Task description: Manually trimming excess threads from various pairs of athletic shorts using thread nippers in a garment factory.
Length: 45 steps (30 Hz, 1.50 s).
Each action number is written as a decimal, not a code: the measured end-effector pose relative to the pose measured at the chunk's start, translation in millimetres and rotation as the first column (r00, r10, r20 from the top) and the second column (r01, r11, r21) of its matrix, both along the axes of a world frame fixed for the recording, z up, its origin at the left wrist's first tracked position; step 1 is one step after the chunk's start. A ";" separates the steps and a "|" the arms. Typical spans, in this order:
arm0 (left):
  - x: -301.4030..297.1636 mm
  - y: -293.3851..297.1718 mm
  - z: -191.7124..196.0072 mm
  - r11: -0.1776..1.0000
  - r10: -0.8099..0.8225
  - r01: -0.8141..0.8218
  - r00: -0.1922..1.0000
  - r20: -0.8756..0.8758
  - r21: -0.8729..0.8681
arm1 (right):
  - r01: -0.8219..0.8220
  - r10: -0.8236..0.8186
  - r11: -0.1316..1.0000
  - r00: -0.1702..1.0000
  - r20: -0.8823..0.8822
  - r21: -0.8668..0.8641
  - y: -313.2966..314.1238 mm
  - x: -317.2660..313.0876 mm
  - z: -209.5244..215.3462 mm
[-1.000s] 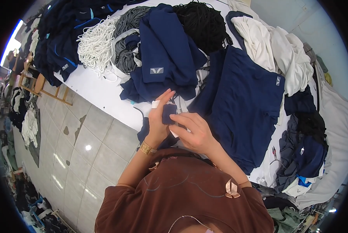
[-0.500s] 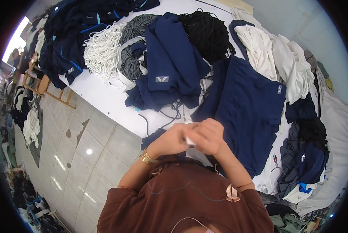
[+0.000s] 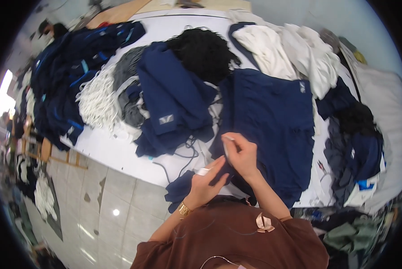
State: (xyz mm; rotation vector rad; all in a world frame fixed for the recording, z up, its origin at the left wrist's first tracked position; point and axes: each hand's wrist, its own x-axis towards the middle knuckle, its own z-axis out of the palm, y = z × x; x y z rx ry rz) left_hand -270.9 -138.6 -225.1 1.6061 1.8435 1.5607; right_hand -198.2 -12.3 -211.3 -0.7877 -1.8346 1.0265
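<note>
My left hand point(image 3: 205, 183) is over the near table edge, palm turned inward, its fingers stretched and thumb apart. A small white piece point(image 3: 203, 171) shows against its fingers; whether it is held or wrapped round them I cannot tell. Just to the right and higher, my right hand point(image 3: 243, 156) has its fingers pinched on a narrow white strip point(image 3: 228, 145). Both hands are above dark blue fabric. Under and beyond my right hand a dark blue garment point(image 3: 273, 116) lies spread flat, with a small light patch near its far right corner.
A folded dark blue garment point(image 3: 172, 89) lies left of centre, dark cord point(image 3: 187, 154) beside it. Behind are heaps of white cord point(image 3: 100, 98), grey cord point(image 3: 127, 67) and black cord point(image 3: 205, 54). White cloth point(image 3: 273, 49) lies at the far right, small scissors point(image 3: 321, 166) near the right edge.
My hands, close together before, have come apart, the right one moving up and beyond the left. The whole view has shifted, so the table's far edge now shows.
</note>
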 end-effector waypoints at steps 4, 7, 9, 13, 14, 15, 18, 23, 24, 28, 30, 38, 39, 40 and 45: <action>-2.2 -5.1 -26.4 0.943 -0.017 0.200 0.826 0.563 -0.265 | -0.321 0.134 0.848 0.899 0.416 0.422 17.4 17.2 12.2; -13.2 -5.5 -23.9 0.790 -0.223 0.561 0.638 0.737 -0.246 | -0.750 0.725 0.660 0.618 0.304 -0.048 23.4 23.0 18.4; -15.0 -4.5 -5.1 0.665 -0.444 0.667 0.715 0.541 -0.336 | -0.878 0.961 0.250 0.277 -0.008 -0.408 20.4 19.0 14.2; -12.6 -7.2 -10.0 0.520 -0.543 0.792 0.595 0.593 -0.319 | -0.843 0.913 -0.049 0.180 -0.367 -0.536 2.4 15.7 -23.0; -12.1 -8.0 -11.7 0.546 -0.542 0.783 0.600 0.588 -0.296 | -0.807 0.845 -0.090 0.248 -0.473 -0.584 -1.6 17.0 -28.4; -10.8 -6.9 -4.6 0.594 -0.521 0.755 0.625 0.581 -0.279 | -0.785 0.874 -0.011 0.294 -0.388 -0.620 -2.8 16.5 -26.0; -13.0 -8.1 -7.4 0.682 -0.416 0.659 0.706 0.574 -0.316 | -0.797 0.915 0.289 0.393 -0.092 -0.531 -0.9 16.3 -13.1; -11.0 -20.6 -33.1 0.791 -0.083 0.360 0.864 0.497 -0.494 | -0.689 0.424 0.675 0.656 0.625 0.265 -7.9 21.0 -0.9; -8.3 -19.3 -31.6 0.785 -0.086 0.368 0.861 0.501 -0.498 | -0.684 0.424 0.682 0.657 0.624 0.258 -11.7 21.5 -3.7; 1.7 -16.0 -18.9 0.769 0.044 0.136 0.964 0.263 -0.625 | -0.512 0.279 0.824 0.740 0.612 0.243 -32.4 27.0 -19.6; 5.1 -17.3 -20.6 0.780 0.044 0.065 0.986 0.159 -0.623 | -0.323 0.152 0.927 0.786 0.599 0.189 -39.9 27.2 -27.9; 5.0 -20.8 -17.9 0.773 0.054 0.008 0.995 0.079 -0.635 | -0.300 0.161 0.922 0.873 0.461 0.246 -52.9 39.2 -41.1; 4.9 -21.6 -18.2 0.777 0.042 0.014 0.996 0.074 -0.630 | -0.331 0.188 0.904 0.876 0.444 0.271 -52.5 41.5 -41.4; 4.9 -22.2 -18.3 0.781 0.030 0.019 0.997 0.069 -0.625 | -0.329 0.189 0.906 0.877 0.442 0.267 -52.7 43.3 -41.6; 8.0 -22.9 -12.7 0.821 0.011 0.029 0.998 0.066 -0.570 | -0.351 0.457 0.845 0.867 0.202 -0.403 -47.4 44.3 -40.5</action>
